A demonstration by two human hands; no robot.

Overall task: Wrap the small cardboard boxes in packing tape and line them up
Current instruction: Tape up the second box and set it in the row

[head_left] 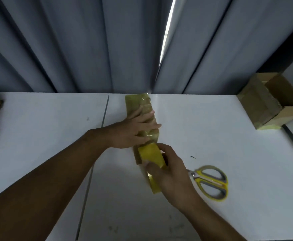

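The small cardboard box [138, 103] lay in the middle of the white table [38, 127], right in front of me. It was long & thin, w/ its long way pointing away from me, far end tipped a bit to the left. It looked shiny & yellowish, so I think it had tape on it already. My left hand [135, 131] lay flat on top of it, fingers straight, pressing it down so it couldn't slide. My right hand [170, 169] was curled round the tape roll [151, 156], gripping it tight, just at the near end of the box, touching it or almost, I can't tell which. So the box ran up & away from my right hand, and the left hand was the one on it. I think the next bit was to pull the tape along that long way, or round the near end, w/ the left hand holding the box down. The scissors [210, 181], yellow & grey, lay just to the right of my right hand, so that hand was nearer for cutting. A bigger box [267, 101], open on top, sat far off at the right edge. No words or labels I could read on anything.
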